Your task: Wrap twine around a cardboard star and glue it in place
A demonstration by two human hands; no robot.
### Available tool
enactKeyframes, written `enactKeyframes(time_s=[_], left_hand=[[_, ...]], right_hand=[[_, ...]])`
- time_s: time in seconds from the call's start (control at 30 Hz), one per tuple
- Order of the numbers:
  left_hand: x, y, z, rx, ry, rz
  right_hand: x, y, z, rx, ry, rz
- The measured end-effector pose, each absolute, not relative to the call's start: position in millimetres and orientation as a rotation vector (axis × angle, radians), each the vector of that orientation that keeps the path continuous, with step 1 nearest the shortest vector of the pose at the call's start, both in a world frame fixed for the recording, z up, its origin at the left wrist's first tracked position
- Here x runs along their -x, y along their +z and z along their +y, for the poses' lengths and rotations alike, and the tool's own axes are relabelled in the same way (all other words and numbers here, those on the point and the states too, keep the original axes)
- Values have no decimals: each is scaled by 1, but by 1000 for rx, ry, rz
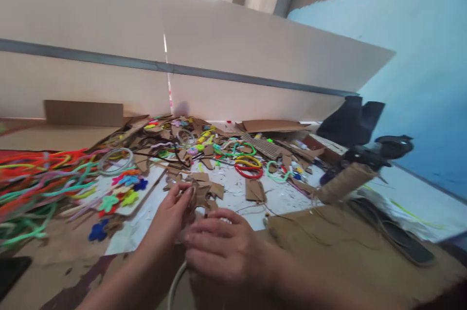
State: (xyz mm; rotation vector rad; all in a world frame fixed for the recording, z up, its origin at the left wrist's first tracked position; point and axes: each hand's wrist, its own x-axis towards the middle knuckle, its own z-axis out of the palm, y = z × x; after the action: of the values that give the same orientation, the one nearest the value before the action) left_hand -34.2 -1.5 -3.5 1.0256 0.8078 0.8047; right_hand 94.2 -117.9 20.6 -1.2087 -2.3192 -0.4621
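My left hand (177, 210) and my right hand (226, 246) are close together at the front middle of the table. The left thumb and index finger are pinched together, right against a cut brown cardboard piece (201, 195). My right hand curls inward with its fingers bent, and its palm side is hidden. Something whitish shows between the hands, too blurred to name. Below them a pale curved cord or ring (175, 283) hangs down, its upper end hidden by the right fingers.
Colourful pipe cleaners (44, 188) heap at the left, beside felt-like flowers (109, 203) and a pale ring (116, 161). Cardboard scraps and red and yellow rings (248, 168) lie ahead. A twine roll (345, 182), scissors-like dark handles (396, 239) and brown cardboard (321, 242) are at right.
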Motion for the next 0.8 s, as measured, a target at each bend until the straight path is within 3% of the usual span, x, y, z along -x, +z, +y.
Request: enactKeyframes(time_s=[0.33,0.5,0.8], left_hand=[[32,-6,6,-1093,792,819],[34,-5,8,-1146,780,845],[35,-5,6,-1184,768,853]], right_hand=[[-251,52,-98,1621,-218,-1088],[-309,29,-90,1629,-83,-946],[-299,-15,-88,1772,118,-1066]])
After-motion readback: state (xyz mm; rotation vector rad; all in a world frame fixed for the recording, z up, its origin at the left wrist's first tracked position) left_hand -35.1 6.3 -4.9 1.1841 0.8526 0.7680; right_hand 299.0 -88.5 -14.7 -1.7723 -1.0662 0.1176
